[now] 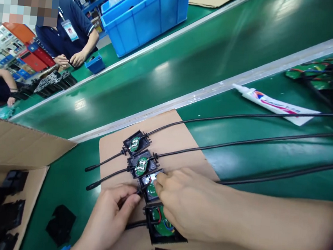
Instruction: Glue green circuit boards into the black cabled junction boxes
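Observation:
Several black plastic housings with green circuit boards lie in a row on a cardboard sheet (193, 155). My left hand (111, 210) pinches a short black cable (139, 192) at the left side of the third housing (152, 190). My right hand (185, 201) has its fingers curled at that housing's right edge, against the board; what they grip is hidden. Above are two more housings, the first (137, 142) and the second (142, 164), with cables leaving both sides. Just below, partly under my right hand, is a larger housing (163, 223) with red and blue wires.
A white glue tube (280, 106) lies at right near wired boards (324, 75). Long black cables (241, 142) run rightward. A cardboard box (37, 183) with black parts stands left, beside a loose black piece (60, 225). Beyond the belt are a blue bin (147, 21) and two people.

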The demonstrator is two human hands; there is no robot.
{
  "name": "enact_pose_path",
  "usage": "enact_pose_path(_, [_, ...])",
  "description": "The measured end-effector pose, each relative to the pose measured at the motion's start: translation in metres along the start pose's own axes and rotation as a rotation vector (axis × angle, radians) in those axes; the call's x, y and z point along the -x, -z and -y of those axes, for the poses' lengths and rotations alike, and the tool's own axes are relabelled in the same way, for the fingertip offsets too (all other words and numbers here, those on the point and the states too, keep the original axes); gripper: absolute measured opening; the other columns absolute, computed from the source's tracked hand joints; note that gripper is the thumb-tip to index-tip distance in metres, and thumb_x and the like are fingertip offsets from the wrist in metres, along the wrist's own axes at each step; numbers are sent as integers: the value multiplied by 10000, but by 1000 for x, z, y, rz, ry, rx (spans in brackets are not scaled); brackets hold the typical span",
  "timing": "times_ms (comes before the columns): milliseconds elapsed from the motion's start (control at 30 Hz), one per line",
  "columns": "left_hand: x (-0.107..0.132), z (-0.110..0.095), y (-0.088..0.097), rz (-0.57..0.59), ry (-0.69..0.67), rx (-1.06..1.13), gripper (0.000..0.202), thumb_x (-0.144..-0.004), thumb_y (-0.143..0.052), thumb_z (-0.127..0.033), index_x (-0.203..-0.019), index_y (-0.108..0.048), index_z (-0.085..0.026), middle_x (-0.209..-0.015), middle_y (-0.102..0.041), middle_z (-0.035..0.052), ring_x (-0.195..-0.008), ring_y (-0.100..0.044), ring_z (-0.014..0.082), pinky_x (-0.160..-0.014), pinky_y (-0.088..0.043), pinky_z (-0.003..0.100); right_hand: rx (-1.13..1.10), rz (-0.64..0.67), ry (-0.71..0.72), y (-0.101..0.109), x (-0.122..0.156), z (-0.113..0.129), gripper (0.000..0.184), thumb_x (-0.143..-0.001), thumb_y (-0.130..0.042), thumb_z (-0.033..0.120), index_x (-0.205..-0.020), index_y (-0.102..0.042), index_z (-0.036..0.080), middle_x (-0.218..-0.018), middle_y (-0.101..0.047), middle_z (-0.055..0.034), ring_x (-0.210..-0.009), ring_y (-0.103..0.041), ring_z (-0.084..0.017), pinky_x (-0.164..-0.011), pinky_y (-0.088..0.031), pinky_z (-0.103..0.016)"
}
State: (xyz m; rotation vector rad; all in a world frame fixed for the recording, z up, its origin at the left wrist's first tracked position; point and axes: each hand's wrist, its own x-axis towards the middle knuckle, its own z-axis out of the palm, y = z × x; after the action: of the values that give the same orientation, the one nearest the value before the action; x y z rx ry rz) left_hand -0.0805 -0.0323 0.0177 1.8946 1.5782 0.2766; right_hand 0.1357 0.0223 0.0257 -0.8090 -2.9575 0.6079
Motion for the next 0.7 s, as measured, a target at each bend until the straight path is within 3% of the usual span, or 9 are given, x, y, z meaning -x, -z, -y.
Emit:
enact_pose_path(67, [-1,-2,-3,-163,-145,-79,160,-922,-535,-239,-864,-680,-206,-789,-699,-1,-708,-658,129,-622,-517,202,-6,-22,1,-2,0,0,181,-761,-545,182,-875,-681,144,-754,-673,-92,-572,-584,-224,-465,-159,-326])
enact_pose_path(133, [-1,-1,-8,-325,-308,-195,153,-903,-544,-163,-969,-677,-197,-884,-718,15,-794,-675,137,-716,-532,211,-10,-33,6,-3,0,0,177,-758,-551,182,-871,-680,140,-750,-674,-95,-577,-583,-218,-468,-157,-321])
enact_pose_path(200, [0,1,-13,-396,-394,-320,183,-899,-521,-117,-1000,-661,-178,-883,-716,22,-795,-674,139,-726,-531,217,-7,-20,13,-3,-1,0,173,-757,-560,185,-870,-680,133,-750,-673,-99,-578,-585,-214,-466,-158,-316])
enact_pose_path(367, [5,-1,-20,-403,-429,-750,252,-873,-477,-69,-1078,-613,-127,-774,-665,38,-625,-610,160,-553,-482,263,1,-3,8,-3,-2,0,175,-766,-557,199,-866,-687,136,-748,-668,-99,-572,-584,-214,-464,-149,-320])
enact_pose_path(500, [1,-15,-24,-257,-405,-1084,226,-759,-527,-44,-956,-627,-91,-669,-578,37,-574,-561,193,-477,-454,283,1,-13,16,-4,-2,0,152,-776,-542,194,-812,-685,155,-756,-670,-103,-591,-578,-210,-478,-166,-322])
enact_pose_path(600, [-4,-20,-25,-222,-351,-1136,160,-705,-526,-30,-797,-610,-131,-655,-566,40,-577,-557,196,-466,-454,268,23,-2,19,-4,-2,1,155,-769,-541,185,-825,-681,146,-757,-672,-106,-579,-571,-207,-478,-178,-323])
enact_pose_path(700, [1,-15,-23,-268,-330,-1011,215,-755,-488,-32,-887,-620,-140,-703,-613,46,-602,-581,190,-518,-493,275,37,7,9,-2,-2,2,167,-773,-538,196,-838,-680,140,-764,-675,-104,-584,-582,-211,-475,-191,-321])
